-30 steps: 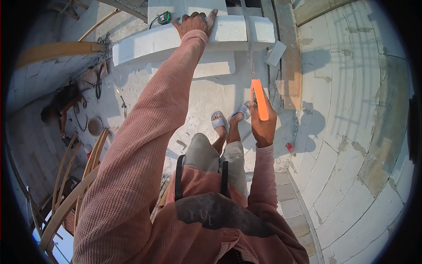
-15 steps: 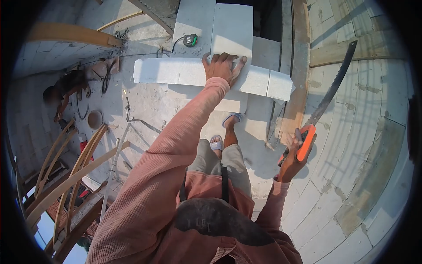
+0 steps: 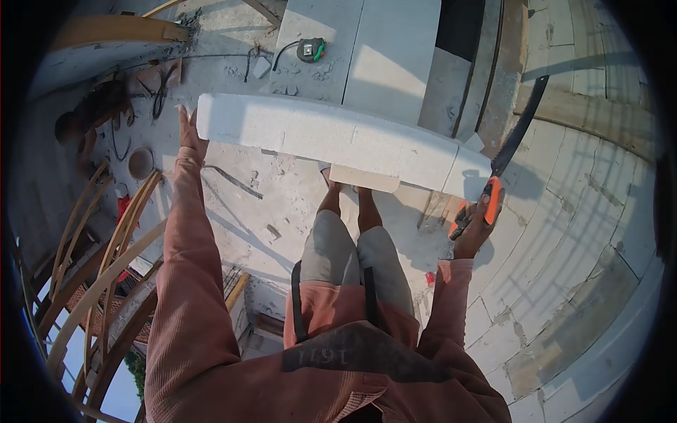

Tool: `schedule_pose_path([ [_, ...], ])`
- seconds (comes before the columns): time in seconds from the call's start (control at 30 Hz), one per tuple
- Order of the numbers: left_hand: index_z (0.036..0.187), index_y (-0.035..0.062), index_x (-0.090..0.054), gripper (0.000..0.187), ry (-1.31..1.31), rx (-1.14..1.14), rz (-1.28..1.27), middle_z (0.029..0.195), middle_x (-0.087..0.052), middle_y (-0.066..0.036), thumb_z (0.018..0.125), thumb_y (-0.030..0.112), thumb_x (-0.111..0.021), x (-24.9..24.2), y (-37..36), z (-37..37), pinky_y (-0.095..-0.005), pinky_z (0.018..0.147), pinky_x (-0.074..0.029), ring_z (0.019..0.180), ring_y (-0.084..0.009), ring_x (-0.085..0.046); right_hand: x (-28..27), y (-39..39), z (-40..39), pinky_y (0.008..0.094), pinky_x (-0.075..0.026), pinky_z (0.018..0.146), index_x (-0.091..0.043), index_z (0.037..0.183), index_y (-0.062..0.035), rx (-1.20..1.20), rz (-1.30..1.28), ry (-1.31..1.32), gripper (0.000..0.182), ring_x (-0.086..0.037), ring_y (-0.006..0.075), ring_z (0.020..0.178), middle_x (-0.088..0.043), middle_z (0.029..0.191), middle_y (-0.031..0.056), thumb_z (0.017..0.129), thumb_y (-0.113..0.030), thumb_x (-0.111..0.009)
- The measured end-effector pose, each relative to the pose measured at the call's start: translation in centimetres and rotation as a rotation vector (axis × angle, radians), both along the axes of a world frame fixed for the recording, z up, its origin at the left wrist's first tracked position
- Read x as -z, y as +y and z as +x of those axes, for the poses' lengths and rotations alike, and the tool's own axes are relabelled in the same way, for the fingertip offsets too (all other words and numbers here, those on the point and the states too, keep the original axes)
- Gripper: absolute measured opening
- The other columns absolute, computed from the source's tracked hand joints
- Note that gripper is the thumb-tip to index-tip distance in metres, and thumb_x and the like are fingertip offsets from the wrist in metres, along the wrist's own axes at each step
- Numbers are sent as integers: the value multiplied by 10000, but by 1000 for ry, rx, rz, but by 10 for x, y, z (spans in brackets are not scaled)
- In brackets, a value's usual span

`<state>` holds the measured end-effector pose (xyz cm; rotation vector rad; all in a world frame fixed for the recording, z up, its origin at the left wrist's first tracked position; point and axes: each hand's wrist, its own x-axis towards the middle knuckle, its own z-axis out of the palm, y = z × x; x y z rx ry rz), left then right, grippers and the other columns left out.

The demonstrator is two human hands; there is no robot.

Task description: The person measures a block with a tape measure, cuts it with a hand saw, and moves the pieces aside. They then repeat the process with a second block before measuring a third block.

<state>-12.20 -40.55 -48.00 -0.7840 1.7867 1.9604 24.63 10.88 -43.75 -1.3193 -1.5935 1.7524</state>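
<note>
A long white aerated concrete block [image 3: 317, 137] lies crosswise in front of me, with a thin line across it near its right end. My left hand [image 3: 189, 132] grips the block's left end, palm against the end face and fingers pointing upward. Closed around the orange handle of a hand saw [image 3: 523, 125], my right hand [image 3: 477, 227] is just below the block's right end. The saw's dark blade slants up and away to the right, its handle overlapping the block's corner in this view.
Behind the block, a tape measure [image 3: 310, 50] rests on pale slabs [image 3: 388, 63]. On the left are curved wooden strips [image 3: 113, 254], a bucket [image 3: 141, 163] and another person [image 3: 102, 116] bending low. A block wall [image 3: 564, 211] rises on the right.
My left hand has gone from the middle of the block to its left end. The saw has come in closer to the block's right end, and the view has shifted.
</note>
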Motion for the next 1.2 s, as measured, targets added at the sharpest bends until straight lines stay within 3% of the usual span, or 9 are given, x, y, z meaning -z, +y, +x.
schedule_pose_path([
  [0.07, 1456, 4, -458, 797, -46, 149, 375, 1448, -523, -138, 1006, 655, -357, 79, -29, -34, -400, 1093, -409, 1272, -287, -518, 2, 1, -1, 233, -434, 583, -470, 1427, -81, 42, 24, -22, 471, -496, 62, 685, -554, 956, -4, 1031, -309, -582],
  [0.2, 1427, -38, -473, 684, -82, -4, 379, 1401, -561, -176, 1055, 524, -358, -11, 103, 6, -397, 1110, -394, 1254, -297, -535, -4, -10, -36, 235, -382, 524, -508, 1415, -77, 152, 69, 6, 447, -429, 47, 611, -517, 819, -30, 1041, -317, -562],
  [0.27, 1434, -41, -464, 654, -82, 123, 384, 1441, -527, -187, 1065, 488, -353, 14, 77, -3, -396, 1130, -372, 1280, -306, -517, 3, -8, -32, 244, -497, 652, -482, 1403, -80, 131, 36, 21, 464, -566, 73, 763, -585, 1030, 9, 1035, -350, -566],
  [0.37, 1424, -49, -470, 642, -35, 170, 256, 1427, -542, -188, 1060, 472, -376, 20, 74, 0, -399, 1121, -388, 1258, -316, -541, -10, -16, -49, 230, -423, 527, -536, 1373, -66, 249, 54, 11, 402, -480, 49, 640, -553, 874, -25, 1043, -295, -556],
  [0.77, 1375, 40, -540, 668, -352, 88, 194, 1342, -609, -156, 1000, 580, -426, 64, -42, 18, -458, 1024, -483, 1186, -336, -594, 11, 3, -29, 202, -445, 732, -599, 1323, -34, 140, 226, -184, 438, -539, 53, 805, -601, 956, -16, 982, -299, -673],
  [0.8, 1377, 46, -540, 664, -395, 89, 187, 1347, -606, -153, 999, 580, -428, 66, -44, 20, -464, 1026, -482, 1189, -338, -593, -4, 2, -37, 221, -459, 810, -605, 1322, -23, 160, 85, -249, 456, -575, 82, 948, -648, 1085, 16, 970, -300, -691],
  [1.0, 1383, 81, -543, 643, -500, 121, 129, 1379, -591, -132, 990, 580, -438, 73, -38, 10, -501, 1036, -474, 1205, -350, -585, 52, 26, -69, 360, -510, 864, -589, 1284, -38, 38, 490, -423, 452, -685, 292, 930, -706, 1037, 173, 966, -347, -674],
  [1.13, 1391, 128, -539, 659, -532, 177, -27, 1348, -606, -101, 978, 623, -401, 83, -25, -3, -529, 1030, -469, 1191, -355, -587, 54, 33, -95, 396, -519, 850, -596, 1261, -36, -19, 516, -510, 507, -702, 349, 959, -722, 1011, 204, 944, -423, -681],
  [1.2, 1400, 130, -531, 679, -517, 174, -100, 1353, -601, -96, 975, 641, -391, 88, -30, -4, -526, 1024, -468, 1190, -355, -583, 52, 38, -102, 352, -488, 909, -601, 1275, -25, -44, 388, -470, 495, -654, 278, 1010, -697, 1092, 157, 955, -395, -675],
])
